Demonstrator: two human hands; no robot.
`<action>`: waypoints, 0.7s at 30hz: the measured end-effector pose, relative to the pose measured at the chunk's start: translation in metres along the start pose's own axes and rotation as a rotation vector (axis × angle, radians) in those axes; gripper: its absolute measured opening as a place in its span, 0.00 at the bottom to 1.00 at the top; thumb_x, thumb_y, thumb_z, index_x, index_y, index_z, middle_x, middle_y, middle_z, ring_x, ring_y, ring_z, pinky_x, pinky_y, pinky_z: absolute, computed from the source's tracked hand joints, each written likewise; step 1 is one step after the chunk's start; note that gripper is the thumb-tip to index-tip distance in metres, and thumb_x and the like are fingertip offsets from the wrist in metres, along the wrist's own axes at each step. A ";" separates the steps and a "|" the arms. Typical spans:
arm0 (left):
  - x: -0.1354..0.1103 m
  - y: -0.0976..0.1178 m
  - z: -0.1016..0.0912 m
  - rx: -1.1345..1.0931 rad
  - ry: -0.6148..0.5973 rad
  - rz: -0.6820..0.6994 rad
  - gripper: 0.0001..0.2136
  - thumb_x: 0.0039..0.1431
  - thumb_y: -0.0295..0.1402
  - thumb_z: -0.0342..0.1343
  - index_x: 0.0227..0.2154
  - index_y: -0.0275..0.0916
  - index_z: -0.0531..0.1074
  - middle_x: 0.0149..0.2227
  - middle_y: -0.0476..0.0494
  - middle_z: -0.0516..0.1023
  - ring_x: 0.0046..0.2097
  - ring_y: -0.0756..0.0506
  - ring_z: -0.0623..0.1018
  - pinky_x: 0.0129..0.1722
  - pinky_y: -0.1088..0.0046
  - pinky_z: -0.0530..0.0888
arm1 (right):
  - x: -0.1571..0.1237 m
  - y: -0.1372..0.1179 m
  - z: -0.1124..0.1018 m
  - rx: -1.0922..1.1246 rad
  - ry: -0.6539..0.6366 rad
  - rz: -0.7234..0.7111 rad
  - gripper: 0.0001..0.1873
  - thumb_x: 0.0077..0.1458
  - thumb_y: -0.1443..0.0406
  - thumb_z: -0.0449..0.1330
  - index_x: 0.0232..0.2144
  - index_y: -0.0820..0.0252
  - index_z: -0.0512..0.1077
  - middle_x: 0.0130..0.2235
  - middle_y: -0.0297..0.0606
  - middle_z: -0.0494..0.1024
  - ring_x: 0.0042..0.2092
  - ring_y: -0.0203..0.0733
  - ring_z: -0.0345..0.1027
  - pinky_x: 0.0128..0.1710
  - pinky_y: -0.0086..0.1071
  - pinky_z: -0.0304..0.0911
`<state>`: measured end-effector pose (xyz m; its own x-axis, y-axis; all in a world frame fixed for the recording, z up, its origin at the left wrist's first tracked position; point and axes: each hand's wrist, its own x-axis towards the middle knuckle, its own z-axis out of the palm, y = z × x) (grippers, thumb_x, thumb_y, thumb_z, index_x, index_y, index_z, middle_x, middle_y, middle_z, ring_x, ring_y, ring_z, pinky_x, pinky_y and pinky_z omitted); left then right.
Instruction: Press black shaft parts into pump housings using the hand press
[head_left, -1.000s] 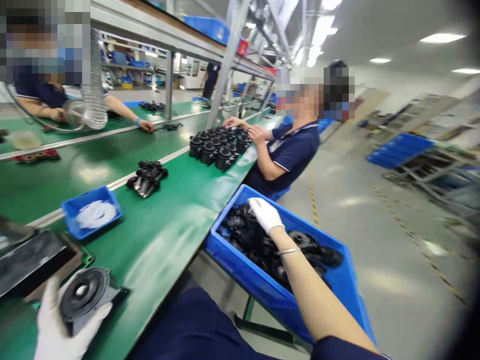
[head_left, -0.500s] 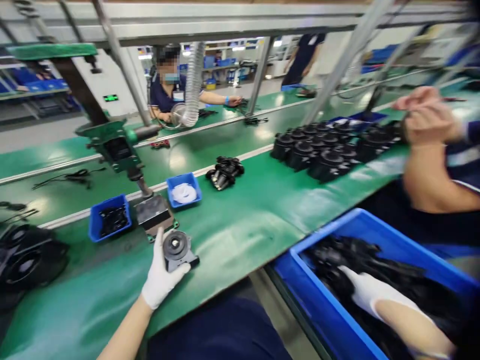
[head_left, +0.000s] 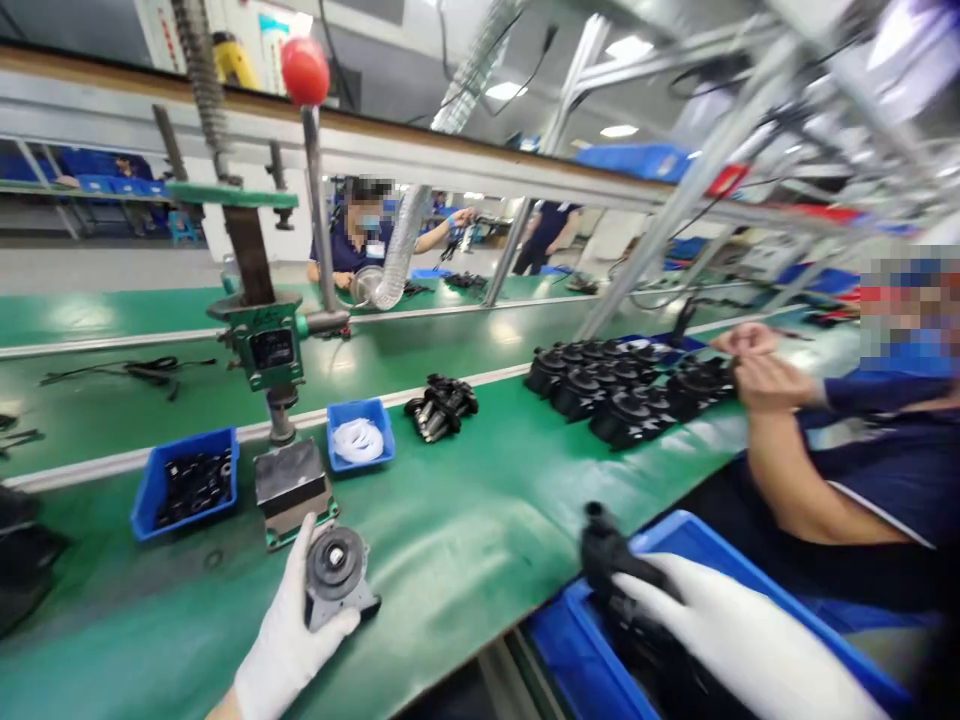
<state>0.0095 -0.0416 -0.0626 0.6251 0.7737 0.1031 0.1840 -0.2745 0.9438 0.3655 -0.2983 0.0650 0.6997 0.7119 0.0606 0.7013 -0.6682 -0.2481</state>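
Observation:
My left hand (head_left: 281, 635), in a white glove, grips a grey and black round motor-like housing (head_left: 335, 562) over the green bench, just in front of the press base. My right hand (head_left: 720, 610), also gloved, is closed on a black plastic part (head_left: 611, 550) with a short tube-like end pointing up. That part is raised over the near edge of a blue bin (head_left: 772, 575); motion blurs its exact shape. The green hand press (head_left: 266, 345) with a red ball on its lever stands beyond my left hand, above a metal block (head_left: 291, 475).
Beside the press stand a blue tray of small black parts (head_left: 196, 485) and a blue tray of white rings (head_left: 358, 442). A pile of black parts (head_left: 442, 408) and rows of black housings (head_left: 600, 385) lie further right. A co-worker's hands (head_left: 765, 365) are at the right.
My right hand has come up out of the blue bin with a black plastic part. The view has tilted up; my left hand still holds the round housing.

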 end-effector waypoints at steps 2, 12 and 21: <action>0.003 -0.007 0.002 0.004 0.000 -0.005 0.44 0.57 0.50 0.57 0.68 0.53 0.35 0.68 0.40 0.56 0.67 0.29 0.57 0.66 0.40 0.52 | 0.001 -0.038 0.003 -0.049 -0.116 -0.114 0.12 0.59 0.54 0.60 0.30 0.52 0.76 0.32 0.43 0.80 0.36 0.53 0.76 0.35 0.40 0.65; 0.001 0.015 -0.010 0.038 -0.075 -0.006 0.48 0.56 0.49 0.59 0.68 0.45 0.30 0.68 0.32 0.52 0.68 0.32 0.56 0.67 0.44 0.51 | 0.025 -0.171 0.094 -0.220 -0.149 -0.639 0.30 0.51 0.39 0.61 0.24 0.61 0.74 0.26 0.42 0.75 0.31 0.52 0.72 0.32 0.39 0.64; 0.001 0.025 -0.017 -0.019 -0.161 -0.026 0.52 0.53 0.38 0.62 0.68 0.42 0.27 0.69 0.30 0.50 0.68 0.33 0.56 0.67 0.45 0.51 | 0.040 -0.165 0.122 0.326 -0.253 -0.685 0.47 0.43 0.58 0.71 0.62 0.65 0.59 0.66 0.56 0.53 0.65 0.57 0.51 0.62 0.48 0.55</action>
<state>0.0021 -0.0383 -0.0336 0.7343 0.6782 0.0279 0.1886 -0.2433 0.9514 0.2607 -0.1330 -0.0098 0.0482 0.9948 0.0902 0.8614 0.0043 -0.5080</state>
